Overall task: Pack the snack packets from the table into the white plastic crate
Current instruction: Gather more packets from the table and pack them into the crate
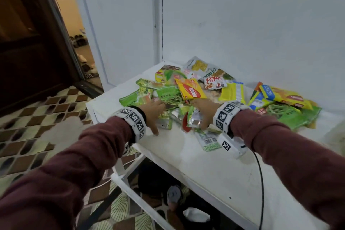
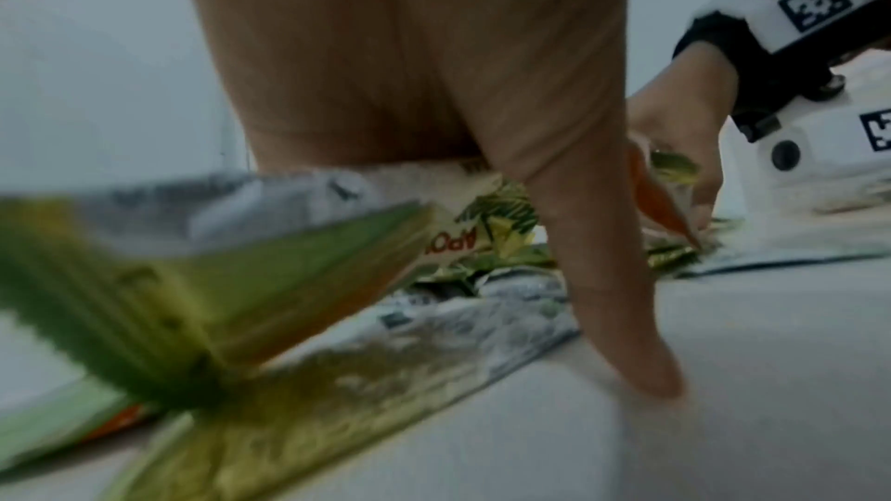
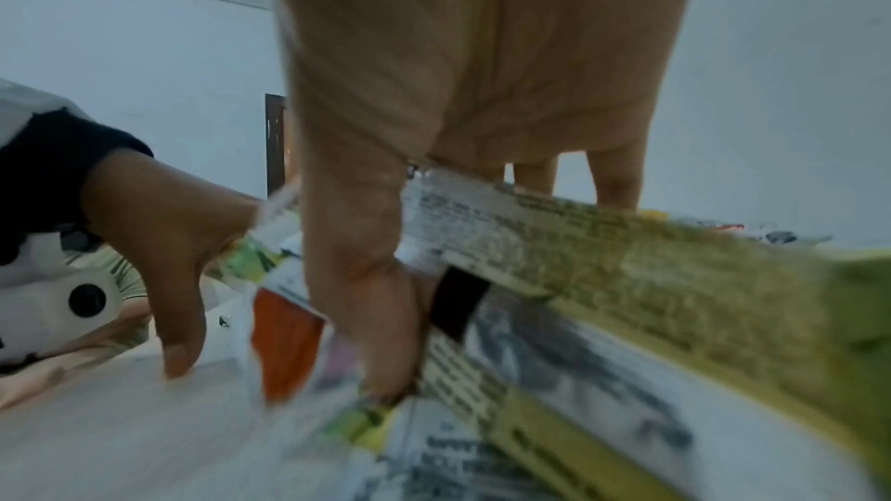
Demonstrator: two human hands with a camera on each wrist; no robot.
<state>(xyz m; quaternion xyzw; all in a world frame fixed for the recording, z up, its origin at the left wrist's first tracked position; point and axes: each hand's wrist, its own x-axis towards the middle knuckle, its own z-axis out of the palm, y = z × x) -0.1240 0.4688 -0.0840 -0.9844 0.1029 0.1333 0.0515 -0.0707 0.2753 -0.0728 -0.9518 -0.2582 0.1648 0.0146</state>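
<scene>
Sleeved forearms fill the lower frame of the head view, both running up toward the packets [image 1: 188, 97] heaped at centre on the table [image 1: 220, 170]. The heap lies straight ahead of both hands and touches them. It spreads crosswise, from mid-left to the right edge, so its long axis runs across the reach and not along it. No crate shows in any view; where the packets must go cannot be told.

At the heap's near edge the right hand [image 1: 202, 113] is sunk deepest. In the right wrist view its thumb [image 3: 371, 300] presses down across a green and white packet [image 3: 603, 261] while fingers [image 3: 617, 181] show behind that packet's top edge, so the hand looks clamped on it. The left hand [image 1: 152, 112] sits just left of it at about the same depth, fingers reaching into green wrappers, with its thumb [image 2: 622, 300] stretched down to the bare tabletop beside them. The left wrist view is smeared with blur; whether this hand has closed on anything cannot be told. The two hands stand near each other with a few crumpled wrappers between them.

Judged from this, the step is a two-handed gather at the near edge. The right side of the heap, at mid-right of the frame, lies well apart from both hands, nearer the right one.

Beyond the table a pale wall rises at upper right, and a dark doorway [image 1: 33, 33] stands at upper left over patterned floor tiles [image 1: 33, 117].
</scene>
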